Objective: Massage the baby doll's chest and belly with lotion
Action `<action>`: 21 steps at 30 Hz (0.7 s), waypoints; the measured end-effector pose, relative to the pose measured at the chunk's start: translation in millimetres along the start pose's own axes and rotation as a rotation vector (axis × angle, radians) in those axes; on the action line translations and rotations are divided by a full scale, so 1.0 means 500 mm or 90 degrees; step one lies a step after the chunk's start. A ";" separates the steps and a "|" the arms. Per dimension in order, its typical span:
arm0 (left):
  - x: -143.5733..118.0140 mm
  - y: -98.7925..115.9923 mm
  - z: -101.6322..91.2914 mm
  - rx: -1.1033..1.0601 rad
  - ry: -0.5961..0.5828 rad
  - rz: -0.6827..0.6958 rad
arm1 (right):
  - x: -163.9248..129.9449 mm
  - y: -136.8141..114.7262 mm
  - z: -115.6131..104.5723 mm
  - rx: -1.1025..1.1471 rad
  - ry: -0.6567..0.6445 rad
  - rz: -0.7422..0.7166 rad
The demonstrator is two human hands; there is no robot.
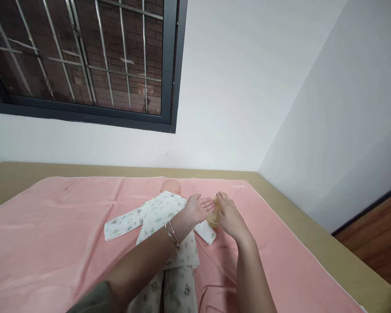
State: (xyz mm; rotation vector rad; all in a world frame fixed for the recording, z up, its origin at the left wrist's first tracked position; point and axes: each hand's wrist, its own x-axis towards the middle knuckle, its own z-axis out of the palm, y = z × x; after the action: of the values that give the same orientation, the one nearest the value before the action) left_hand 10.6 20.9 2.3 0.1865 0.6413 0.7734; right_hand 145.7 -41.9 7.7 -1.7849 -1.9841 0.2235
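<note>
A baby doll in white printed clothes [164, 211] lies on a pink blanket, its head toward the wall. My left hand [198, 209] reaches across the doll's chest, palm up with the fingers stretched out, and holds nothing. Just right of it, my right hand [226, 213] is turned toward the left palm, its fingers straight and together. Behind and between the hands is a yellowish, see-through container [213, 221], partly covered by them. Whether the right hand touches this container I cannot tell. One sleeve of the doll's clothes ends close to it.
The pink blanket [68, 217] spreads over a wooden surface [280, 213] and has a few folds. A white wall [221, 108] stands behind it, with a barred, dark-framed window [172, 87] at upper left. Another wall rises on the right, above a brown wood panel [378, 243].
</note>
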 end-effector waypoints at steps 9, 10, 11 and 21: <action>-0.124 0.005 -0.032 0.059 -0.035 -0.050 | -0.038 -0.060 -0.045 0.194 0.027 -0.004; -0.138 0.014 -0.035 0.058 -0.038 -0.043 | -0.048 -0.078 -0.052 0.235 0.024 -0.031; -0.152 0.023 -0.038 0.061 -0.041 -0.037 | -0.057 -0.099 -0.057 0.272 0.018 -0.060; -0.273 0.017 -0.043 0.088 -0.037 0.210 | -0.126 -0.332 0.044 0.166 -0.034 -0.346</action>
State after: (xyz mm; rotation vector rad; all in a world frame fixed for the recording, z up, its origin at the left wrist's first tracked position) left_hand -80.7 -70.3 52.3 0.4475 0.6169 1.0368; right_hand -9.4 -123.2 43.1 -1.0437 -2.2702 0.3326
